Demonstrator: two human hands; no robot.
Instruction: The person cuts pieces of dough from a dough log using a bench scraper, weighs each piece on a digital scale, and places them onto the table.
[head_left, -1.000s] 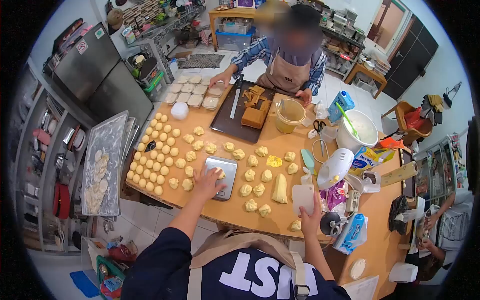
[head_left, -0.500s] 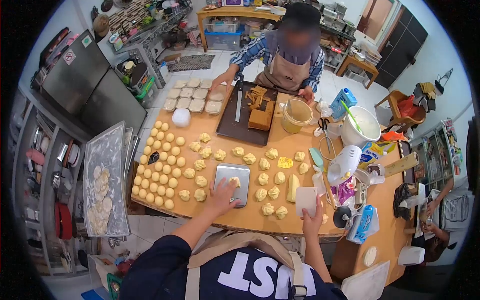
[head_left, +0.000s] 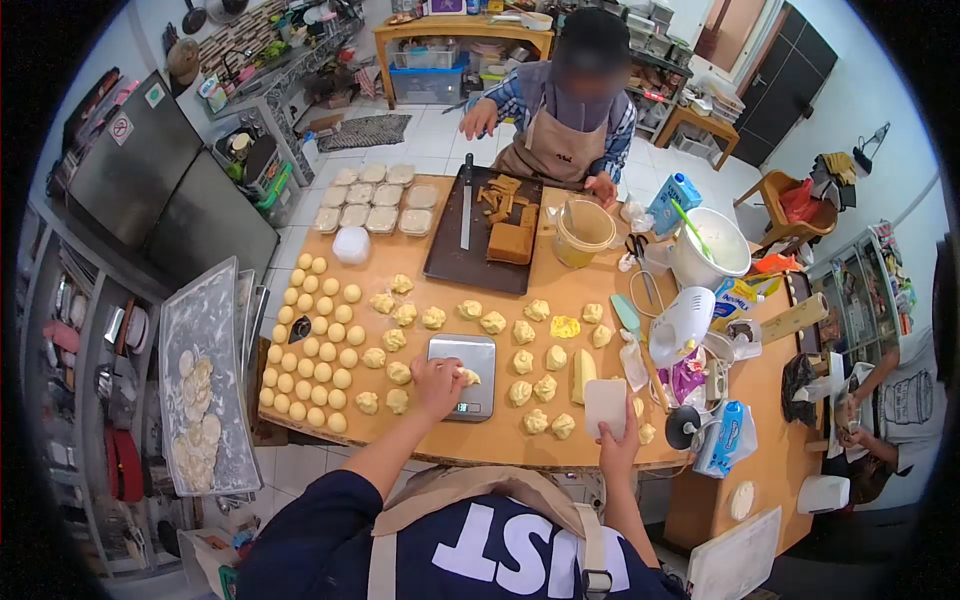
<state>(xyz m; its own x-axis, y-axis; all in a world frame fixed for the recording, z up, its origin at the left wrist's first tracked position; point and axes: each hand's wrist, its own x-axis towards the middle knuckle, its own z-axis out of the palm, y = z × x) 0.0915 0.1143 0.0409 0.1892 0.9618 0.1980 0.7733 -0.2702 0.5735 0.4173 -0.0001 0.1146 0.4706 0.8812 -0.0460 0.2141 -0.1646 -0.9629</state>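
My left hand (head_left: 438, 388) is over the left side of a kitchen scale (head_left: 478, 402), its fingers curled against a small piece of dough (head_left: 468, 377) on the steel plate. The lit display shows at the scale's near edge. In my right hand (head_left: 620, 440) is a white dough scraper (head_left: 604, 405), held upright near the table's front edge. Just beyond it lies a long strip of dough (head_left: 583, 376). Rough dough lumps (head_left: 545, 386) sit on both sides of the scale, and smooth dough balls (head_left: 327, 351) stand in rows at the left.
Across the table (head_left: 450, 270) a co-worker (head_left: 565, 135) stands behind a dark tray (head_left: 470, 262) with cake and a knife. Filled containers (head_left: 383, 218) stand at the back left. A hand mixer (head_left: 683, 325), white bucket (head_left: 710, 250) and scissors (head_left: 640, 262) crowd the right side.
My left hand has gone from spread over the scale to curled at its left side by the dough. The co-worker's hand has lifted away from the containers. My right hand stays nearly still.
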